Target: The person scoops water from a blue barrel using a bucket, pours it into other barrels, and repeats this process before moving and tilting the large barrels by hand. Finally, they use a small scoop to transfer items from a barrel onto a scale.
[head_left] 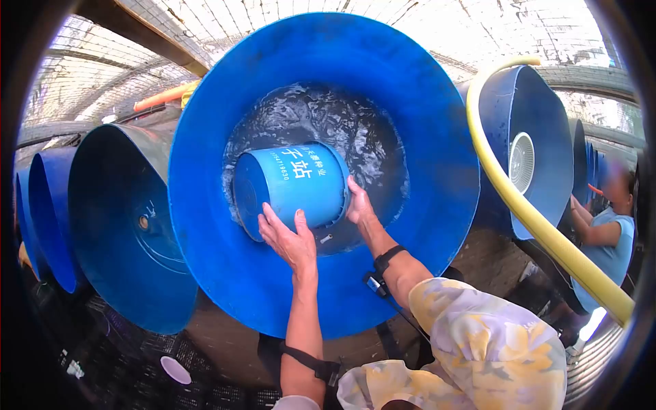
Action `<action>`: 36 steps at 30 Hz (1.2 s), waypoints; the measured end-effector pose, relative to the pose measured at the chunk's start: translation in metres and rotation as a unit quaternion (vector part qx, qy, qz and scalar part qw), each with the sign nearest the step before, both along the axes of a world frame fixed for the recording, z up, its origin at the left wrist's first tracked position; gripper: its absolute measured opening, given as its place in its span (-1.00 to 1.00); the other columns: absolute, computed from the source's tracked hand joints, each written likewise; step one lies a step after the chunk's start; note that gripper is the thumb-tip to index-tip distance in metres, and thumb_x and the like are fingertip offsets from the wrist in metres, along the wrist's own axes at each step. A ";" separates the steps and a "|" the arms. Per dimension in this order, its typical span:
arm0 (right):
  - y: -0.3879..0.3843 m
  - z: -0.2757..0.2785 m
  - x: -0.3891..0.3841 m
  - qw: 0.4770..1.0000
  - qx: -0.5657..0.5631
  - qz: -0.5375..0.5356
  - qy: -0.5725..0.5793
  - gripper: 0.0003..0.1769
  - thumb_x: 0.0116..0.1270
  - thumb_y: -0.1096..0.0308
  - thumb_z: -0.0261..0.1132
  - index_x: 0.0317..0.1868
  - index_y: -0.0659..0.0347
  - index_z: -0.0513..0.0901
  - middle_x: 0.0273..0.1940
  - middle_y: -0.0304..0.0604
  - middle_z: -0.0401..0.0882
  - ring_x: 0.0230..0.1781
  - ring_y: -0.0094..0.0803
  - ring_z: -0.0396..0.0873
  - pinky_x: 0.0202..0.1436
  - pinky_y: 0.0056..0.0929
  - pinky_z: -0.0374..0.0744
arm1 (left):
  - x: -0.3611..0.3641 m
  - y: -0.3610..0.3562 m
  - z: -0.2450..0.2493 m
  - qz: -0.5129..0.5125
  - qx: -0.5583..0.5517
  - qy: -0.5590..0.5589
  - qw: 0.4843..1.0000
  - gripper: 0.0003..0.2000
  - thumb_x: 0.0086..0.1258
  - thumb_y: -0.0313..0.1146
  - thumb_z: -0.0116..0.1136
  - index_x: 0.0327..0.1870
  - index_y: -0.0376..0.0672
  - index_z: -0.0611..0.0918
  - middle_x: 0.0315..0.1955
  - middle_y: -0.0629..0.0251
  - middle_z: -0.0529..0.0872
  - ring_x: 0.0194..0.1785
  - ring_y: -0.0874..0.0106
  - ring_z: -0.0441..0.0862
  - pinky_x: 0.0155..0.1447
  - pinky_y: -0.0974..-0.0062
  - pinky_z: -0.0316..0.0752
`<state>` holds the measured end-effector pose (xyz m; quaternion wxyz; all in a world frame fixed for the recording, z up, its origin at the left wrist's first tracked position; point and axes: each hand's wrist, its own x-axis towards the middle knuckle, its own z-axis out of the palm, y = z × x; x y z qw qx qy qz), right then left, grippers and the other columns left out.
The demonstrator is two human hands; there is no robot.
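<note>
A light-blue bucket (290,181) with white lettering lies tilted on its side over the water (369,137) inside a large round blue tub (437,164). My left hand (290,239) presses against the bucket's lower side near its base, thumb and fingers apart. At the rim end, my right hand (359,203) grips the bucket's edge. The bucket's mouth faces right and away from me, so its inside is hidden. Foam and ripples cover the water around it. A small pale object (326,238) shows at the water just below the bucket.
A dark tub (123,225) and more blue tubs stand to the left. On the right, a thick yellow hose (519,198) curves past another blue tub (547,137) with a white strainer (521,162). A person (608,232) in light blue stands far right. A pale dish (175,370) lies lower left.
</note>
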<state>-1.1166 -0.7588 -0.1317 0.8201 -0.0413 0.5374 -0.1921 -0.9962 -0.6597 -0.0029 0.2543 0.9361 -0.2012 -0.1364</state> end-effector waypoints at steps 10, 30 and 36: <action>-0.051 0.074 -0.013 0.911 -0.173 0.288 0.241 -0.59 0.22 0.06 0.27 -0.37 0.34 0.69 -0.45 -0.11 0.65 -0.41 -0.38 0.58 -0.23 -0.39 0.52 | -0.027 0.027 -0.116 0.286 -0.149 0.322 0.890 -0.52 0.38 -0.13 0.01 0.19 -0.30 0.37 -0.04 0.00 0.56 0.00 0.17 0.52 0.05 0.28 0.42; -0.004 0.392 0.042 0.430 -0.633 0.543 0.345 -0.63 0.12 0.11 0.17 -0.61 0.25 0.64 -0.65 0.12 0.53 -0.59 0.03 0.54 -0.44 -0.06 0.46 | -0.102 0.016 0.090 0.454 -0.371 0.729 0.353 -0.25 0.30 0.32 -0.40 0.29 -0.16 0.25 0.29 0.11 0.26 0.41 0.09 0.06 0.40 -0.10 -0.05; -0.013 0.491 0.129 0.393 -0.750 0.462 0.263 -0.63 0.12 0.11 0.22 -0.66 0.21 0.62 -0.70 0.07 0.49 -0.60 -0.02 0.54 -0.49 -0.12 0.46 | -0.016 0.022 0.194 0.430 -0.442 0.692 0.374 -0.22 0.32 0.29 -0.30 0.32 -0.25 0.18 0.32 -0.04 0.15 0.39 0.07 0.09 0.39 -0.01 0.05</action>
